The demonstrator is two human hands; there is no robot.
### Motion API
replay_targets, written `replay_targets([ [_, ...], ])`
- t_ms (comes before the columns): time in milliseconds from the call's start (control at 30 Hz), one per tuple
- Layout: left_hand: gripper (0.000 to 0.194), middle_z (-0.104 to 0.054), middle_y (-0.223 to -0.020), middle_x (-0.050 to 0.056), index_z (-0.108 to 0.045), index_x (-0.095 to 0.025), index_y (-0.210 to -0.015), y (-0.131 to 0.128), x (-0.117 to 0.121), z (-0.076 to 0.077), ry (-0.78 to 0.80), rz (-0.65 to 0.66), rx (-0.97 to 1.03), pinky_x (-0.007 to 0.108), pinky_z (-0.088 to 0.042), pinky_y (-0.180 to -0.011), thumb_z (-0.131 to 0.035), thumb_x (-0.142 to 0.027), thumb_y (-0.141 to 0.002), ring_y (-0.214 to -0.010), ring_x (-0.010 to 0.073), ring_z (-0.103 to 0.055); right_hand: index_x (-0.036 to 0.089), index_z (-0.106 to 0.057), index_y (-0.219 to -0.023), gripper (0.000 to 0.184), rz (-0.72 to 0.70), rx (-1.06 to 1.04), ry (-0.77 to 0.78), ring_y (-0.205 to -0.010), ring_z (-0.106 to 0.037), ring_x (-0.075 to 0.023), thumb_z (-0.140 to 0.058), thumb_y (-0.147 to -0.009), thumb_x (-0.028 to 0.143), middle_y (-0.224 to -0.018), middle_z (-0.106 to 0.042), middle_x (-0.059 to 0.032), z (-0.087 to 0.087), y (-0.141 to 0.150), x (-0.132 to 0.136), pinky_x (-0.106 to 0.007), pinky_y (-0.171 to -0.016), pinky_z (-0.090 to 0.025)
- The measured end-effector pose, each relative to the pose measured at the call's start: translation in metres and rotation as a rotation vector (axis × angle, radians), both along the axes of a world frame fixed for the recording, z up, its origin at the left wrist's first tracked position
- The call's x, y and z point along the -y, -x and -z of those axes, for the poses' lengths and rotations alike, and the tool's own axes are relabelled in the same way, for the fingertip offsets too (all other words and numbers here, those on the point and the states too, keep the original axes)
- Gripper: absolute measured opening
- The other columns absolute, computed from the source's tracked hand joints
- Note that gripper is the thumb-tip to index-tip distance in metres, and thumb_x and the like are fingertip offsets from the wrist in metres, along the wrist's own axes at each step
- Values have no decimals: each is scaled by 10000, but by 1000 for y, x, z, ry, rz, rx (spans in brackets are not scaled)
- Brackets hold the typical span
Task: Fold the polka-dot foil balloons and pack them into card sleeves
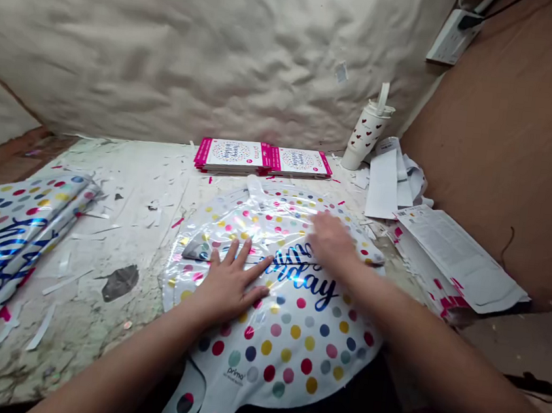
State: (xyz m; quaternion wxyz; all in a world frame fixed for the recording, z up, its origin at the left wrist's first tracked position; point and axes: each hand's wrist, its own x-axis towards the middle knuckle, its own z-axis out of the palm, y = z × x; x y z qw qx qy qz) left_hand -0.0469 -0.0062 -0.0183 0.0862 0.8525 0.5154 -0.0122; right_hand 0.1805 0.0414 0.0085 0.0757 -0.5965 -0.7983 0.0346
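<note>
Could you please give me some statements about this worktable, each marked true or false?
1. The left hand lies spread on the dotted balloon. True.
2. The tumbler is patterned with stripes. False: the tumbler shows hearts.
3. The balloon's lettering is blue. True.
4. The pink-edged cards form one single pile. False: the cards form two piles, side by side.
5. The power strip has something plugged in. True.

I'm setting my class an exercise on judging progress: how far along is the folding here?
Done, apparently: the dotted foil's far part is folded toward the person. In hand: the left hand lies spread on it; the blurred right hand is at the folded part. Probably left: the near part, which lies flat, its tail extended.
</note>
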Motion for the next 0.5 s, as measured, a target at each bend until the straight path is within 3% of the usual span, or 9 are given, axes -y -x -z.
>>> replay_targets([
  [33, 566, -154, -1489, 123, -321, -379, -1354, 1, 0, 1, -7, 0, -11, 682, -118, -946, -334, -607, -837, -1326, 436, -98, 111, -378, -1330, 470, -188, -25, 35, -1330, -232, -222, -361, -897, 295, -1424, -324, -131, 5, 23, 9, -366, -1078, -196],
  [67, 553, -155, -1488, 128, -342, -370, -1347, 1, -1, 2, -13, -2, -23, 680, -119, -946, -345, -590, -840, -1326, 436, -97, 110, -319, -1368, 536, -281, -68, 71, -1351, -176, -222, -352, -900, 369, -1463, -240, -116, 10, 41, 17, -375, -1090, -169],
  [133, 546, -156, -1487, 133, -348, -360, -1347, 1, -1, 2, -18, -8, -39, 676, -119, -950, -354, -569, -843, -1327, 433, -96, 103, -223, -1408, 681, -332, -128, 170, -1365, -117, -236, -320, -879, 520, -1487, -158, -109, 24, 53, 31, -412, -1096, -140],
  [233, 565, -151, -1489, 134, -290, -389, -1363, 0, -2, -1, 1, -8, -32, 682, -126, -942, -320, -604, -841, -1323, 438, -101, 80, -184, -1417, 764, -46, -104, 227, -1365, -112, -250, -261, -862, 600, -1486, -140, -131, 41, 7, 47, -428, -1093, -134],
  [300, 578, -157, -1487, 135, -296, -387, -1361, -5, -2, -6, 20, -2, -24, 690, -131, -933, -300, -627, -836, -1320, 446, -101, 28, -222, -1399, 752, 239, -14, 177, -1353, -153, -280, -250, -877, 570, -1469, -172, -179, 47, -41, 59, -445, -1081, -156],
  [367, 573, -161, -1487, 130, -384, -323, -1337, -15, -2, -9, -3, 11, -20, 677, -124, -951, -293, -607, -847, -1329, 433, -76, -24, -286, -1363, 693, 415, 78, 91, -1321, -236, -313, -267, -900, 491, -1424, -264, -231, 49, -75, 73, -463, -1059, -198],
  [433, 588, -193, -1478, 140, -454, -218, -1301, -30, -1, -9, -17, 24, -8, 622, -154, -992, -278, -572, -866, -1338, 402, -94, -16, -346, -1338, 596, 371, 112, 24, -1286, -308, -303, -262, -918, 399, -1379, -356, -229, 47, -85, 86, -443, -1052, -225],
  [500, 644, -225, -1463, 166, -417, -158, -1325, -45, 2, -6, -5, 19, 5, 587, -191, -1003, -282, -581, -858, -1331, 394, -144, 50, -369, -1345, 569, 258, 86, 23, -1271, -334, -296, -276, -915, 410, -1362, -395, -199, 43, -76, 94, -427, -1042, -254],
])
